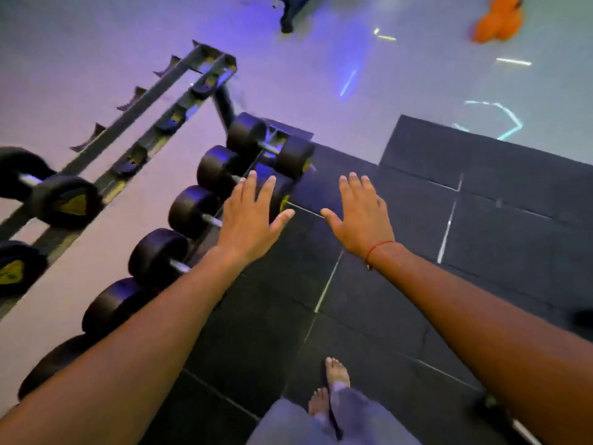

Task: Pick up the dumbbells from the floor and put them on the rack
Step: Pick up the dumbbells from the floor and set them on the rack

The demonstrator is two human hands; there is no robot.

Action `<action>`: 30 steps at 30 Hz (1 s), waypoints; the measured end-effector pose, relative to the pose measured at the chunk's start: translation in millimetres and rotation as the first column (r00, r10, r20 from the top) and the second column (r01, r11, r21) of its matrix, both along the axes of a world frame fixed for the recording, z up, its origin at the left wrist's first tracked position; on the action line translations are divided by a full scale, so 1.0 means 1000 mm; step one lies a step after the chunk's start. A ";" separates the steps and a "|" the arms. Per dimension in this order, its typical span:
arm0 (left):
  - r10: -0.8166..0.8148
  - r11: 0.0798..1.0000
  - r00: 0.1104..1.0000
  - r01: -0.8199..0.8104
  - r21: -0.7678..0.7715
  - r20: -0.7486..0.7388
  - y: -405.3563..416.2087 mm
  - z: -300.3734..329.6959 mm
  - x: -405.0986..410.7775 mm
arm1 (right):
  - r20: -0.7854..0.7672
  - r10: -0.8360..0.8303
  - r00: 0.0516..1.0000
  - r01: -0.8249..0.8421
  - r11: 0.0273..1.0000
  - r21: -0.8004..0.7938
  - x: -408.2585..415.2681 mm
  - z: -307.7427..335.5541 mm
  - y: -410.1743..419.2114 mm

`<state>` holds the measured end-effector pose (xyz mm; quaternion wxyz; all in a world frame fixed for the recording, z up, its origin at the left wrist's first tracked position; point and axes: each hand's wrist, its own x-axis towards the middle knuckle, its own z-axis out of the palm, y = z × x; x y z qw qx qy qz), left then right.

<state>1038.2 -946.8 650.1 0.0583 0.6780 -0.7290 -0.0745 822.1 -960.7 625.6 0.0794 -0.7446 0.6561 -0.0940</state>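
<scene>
Both arms stretched forward, palms down, fingers straight and spread, nothing held. Left hand [248, 216] hovering over the lower row of dumbbells [269, 147] on the rack [167, 101], whether touching unclear. Right hand [359, 213] just beside it, apart from it, over the black floor mat [481, 203]. More racked dumbbells running back along under the left forearm; upper-tier dumbbell [48, 191] well left of the left hand. Red thread bracelet [377, 248] on the right wrist. Bare feet [337, 374] on the mat below both hands. Orange object [497, 17] far beyond the right hand, blurred
</scene>
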 end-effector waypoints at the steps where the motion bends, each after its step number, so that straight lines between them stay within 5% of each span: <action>1: -0.010 1.000 1.000 0.010 0.008 -0.009 -0.001 -0.001 -0.012 | 0.008 -0.018 1.000 0.018 1.000 0.002 -0.013 -0.002 0.009; 12: -0.483 0.863 0.873 0.488 0.132 -0.074 0.108 -0.052 -0.288 | -0.069 -0.478 0.876 0.482 0.868 0.121 -0.284 -0.045 0.229; 23: -0.598 0.747 0.796 0.596 0.296 -0.094 0.233 -0.112 -0.558 | -0.105 -0.639 0.762 0.642 0.725 0.251 -0.532 -0.094 0.409; 30: -0.643 0.691 0.755 0.644 0.329 -0.127 0.268 -0.156 -0.695 | -0.111 -0.622 0.775 0.612 0.697 0.374 -0.639 -0.138 0.435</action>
